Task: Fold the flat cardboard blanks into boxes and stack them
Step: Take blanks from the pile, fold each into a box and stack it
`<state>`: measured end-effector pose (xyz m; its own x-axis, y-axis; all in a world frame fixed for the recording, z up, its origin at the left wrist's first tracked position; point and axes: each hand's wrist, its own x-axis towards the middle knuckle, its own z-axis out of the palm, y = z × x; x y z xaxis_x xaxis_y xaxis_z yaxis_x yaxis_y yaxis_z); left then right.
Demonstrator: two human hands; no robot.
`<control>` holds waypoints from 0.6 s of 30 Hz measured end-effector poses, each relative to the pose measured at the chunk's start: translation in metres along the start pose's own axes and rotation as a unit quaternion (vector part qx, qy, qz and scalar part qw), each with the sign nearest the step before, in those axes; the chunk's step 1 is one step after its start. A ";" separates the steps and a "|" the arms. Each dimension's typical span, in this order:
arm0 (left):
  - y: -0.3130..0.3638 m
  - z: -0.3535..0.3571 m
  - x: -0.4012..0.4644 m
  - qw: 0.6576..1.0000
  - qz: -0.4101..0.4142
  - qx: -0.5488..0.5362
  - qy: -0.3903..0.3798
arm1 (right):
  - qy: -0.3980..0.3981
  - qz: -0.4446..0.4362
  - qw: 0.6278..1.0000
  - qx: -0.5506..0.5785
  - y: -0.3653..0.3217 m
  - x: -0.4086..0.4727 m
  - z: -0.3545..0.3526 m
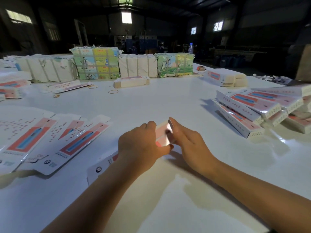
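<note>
The left hand (pixel 141 145) covers most of the box (pixel 162 134), whose far end is blurred. Flat blanks (pixel 25 140) run off the left edge.

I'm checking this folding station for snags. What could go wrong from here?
The half-folded box is gripped by the left hand while the right hand presses its end; too hard a press may crush it. The finished stack on the right leans unevenly, so adding boxes might topple it.
</note>
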<state>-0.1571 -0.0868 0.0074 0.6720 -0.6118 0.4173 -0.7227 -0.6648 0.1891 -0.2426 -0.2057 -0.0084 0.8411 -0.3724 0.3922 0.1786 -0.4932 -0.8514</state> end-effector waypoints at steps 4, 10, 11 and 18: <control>-0.002 0.001 -0.001 0.999 0.013 0.001 0.035 | 0.023 0.033 0.983 0.180 0.001 0.008 -0.004; -0.002 0.001 -0.003 0.992 0.050 -0.011 0.113 | 0.040 0.054 0.958 0.280 0.000 0.009 -0.008; -0.002 0.001 -0.003 0.991 0.057 -0.015 0.122 | 0.045 0.054 0.960 0.273 0.000 0.009 -0.008; 0.002 -0.001 -0.005 0.974 0.120 0.047 0.187 | 0.082 -0.028 0.995 0.042 0.000 -0.001 -0.002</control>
<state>-0.1622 -0.0849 0.0068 0.3674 -0.5664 0.7377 -0.8219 -0.5690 -0.0277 -0.2447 -0.2071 -0.0078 0.7357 -0.4720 0.4857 0.2711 -0.4519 -0.8499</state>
